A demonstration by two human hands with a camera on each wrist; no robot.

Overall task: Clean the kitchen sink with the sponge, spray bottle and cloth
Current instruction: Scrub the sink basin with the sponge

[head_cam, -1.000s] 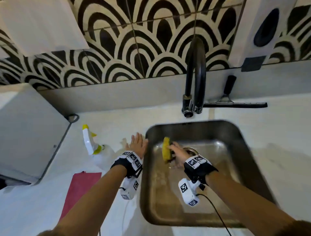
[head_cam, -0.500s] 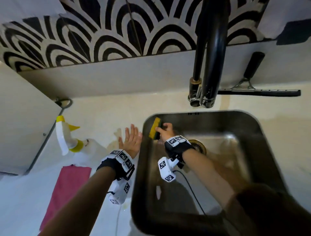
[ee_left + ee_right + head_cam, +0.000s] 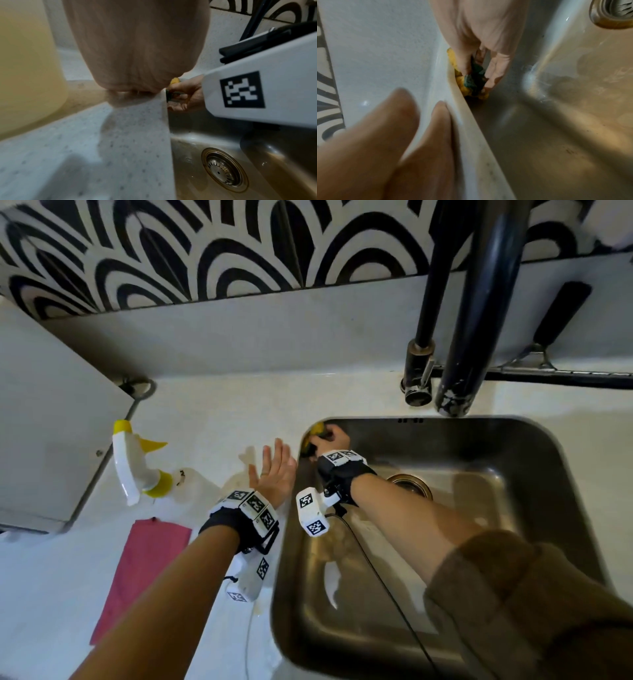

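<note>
Right up in the far left corner of the sink (image 3: 445, 621), the yellow-and-green sponge (image 3: 471, 86) was squeezed against the steel wall just under the rim, the right hand (image 3: 330, 440) curled round it with thumb and fingers pinching it into a crumpled wad. Beside that corner, on the pale speckled counter (image 3: 212, 412), the left hand (image 3: 274, 474) lay flat with its fingers straight and spread, holding nothing and seemingly bracing the person as they leaned over. Further left stood the spray bottle (image 3: 137, 467), its yellow nozzle and white trigger upright and its pale liquid untouched by either hand, and nearer the person the pink cloth (image 3: 144, 570) lay flat on the counter, apart from the bottle. Behind the basin the black tap (image 3: 479, 302) hung over the back edge, with a black squeegee (image 3: 548, 374) lying along the counter behind it. Judging by this, the scrubbing stage was under way and working along the upper wall; the basin floor round the drain (image 3: 224, 170) looked wet and dull rather than wiped, so the remaining walls and the cloth wipe-down probably still lay ahead. Whether spraying was already done could not be told.
</note>
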